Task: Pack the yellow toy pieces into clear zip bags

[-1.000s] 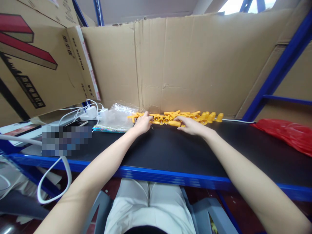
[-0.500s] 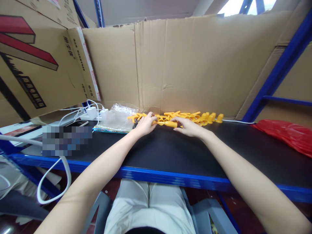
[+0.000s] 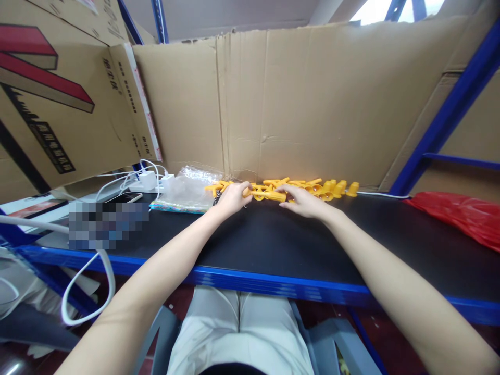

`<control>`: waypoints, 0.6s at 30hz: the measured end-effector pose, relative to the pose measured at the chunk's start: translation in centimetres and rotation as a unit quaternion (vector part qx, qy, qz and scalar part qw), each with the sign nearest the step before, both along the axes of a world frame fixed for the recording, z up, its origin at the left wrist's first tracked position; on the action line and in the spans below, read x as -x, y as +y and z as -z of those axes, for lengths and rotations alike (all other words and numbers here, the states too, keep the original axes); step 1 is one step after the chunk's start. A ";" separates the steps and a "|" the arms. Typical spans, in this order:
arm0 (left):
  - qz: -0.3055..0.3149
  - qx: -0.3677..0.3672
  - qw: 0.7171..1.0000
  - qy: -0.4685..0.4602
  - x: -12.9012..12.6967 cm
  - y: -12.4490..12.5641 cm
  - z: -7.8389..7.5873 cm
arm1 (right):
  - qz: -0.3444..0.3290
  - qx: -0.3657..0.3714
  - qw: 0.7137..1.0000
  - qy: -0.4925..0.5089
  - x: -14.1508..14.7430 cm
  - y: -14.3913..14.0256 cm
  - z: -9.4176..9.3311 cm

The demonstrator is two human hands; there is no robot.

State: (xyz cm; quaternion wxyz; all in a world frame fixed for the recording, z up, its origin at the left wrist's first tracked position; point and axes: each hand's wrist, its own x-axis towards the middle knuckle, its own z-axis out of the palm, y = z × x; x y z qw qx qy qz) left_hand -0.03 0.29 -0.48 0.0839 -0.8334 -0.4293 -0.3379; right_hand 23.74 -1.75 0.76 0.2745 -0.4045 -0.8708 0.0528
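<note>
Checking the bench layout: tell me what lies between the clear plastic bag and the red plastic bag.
In the head view, between the crinkled clear plastic bag and red plastic bag: both hands and a row of yellow plastic parts.

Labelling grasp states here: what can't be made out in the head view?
- Left hand grip: fingers cover the yellow part, too small to tell.
- Right hand: holding or only touching that part, unclear.
- Yellow pile: shapes too small to tell.
- Phone: partly behind the blurred patch.
- Red bag: cut off by the right edge.

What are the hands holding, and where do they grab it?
The left hand and right hand grip one yellow plastic part, each by an end.
</note>
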 end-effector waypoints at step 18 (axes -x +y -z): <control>-0.052 0.010 0.998 0.044 0.2 -0.4 -0.6 | -0.026 0.186 0.960 0.206 -0.1 0.8 0.5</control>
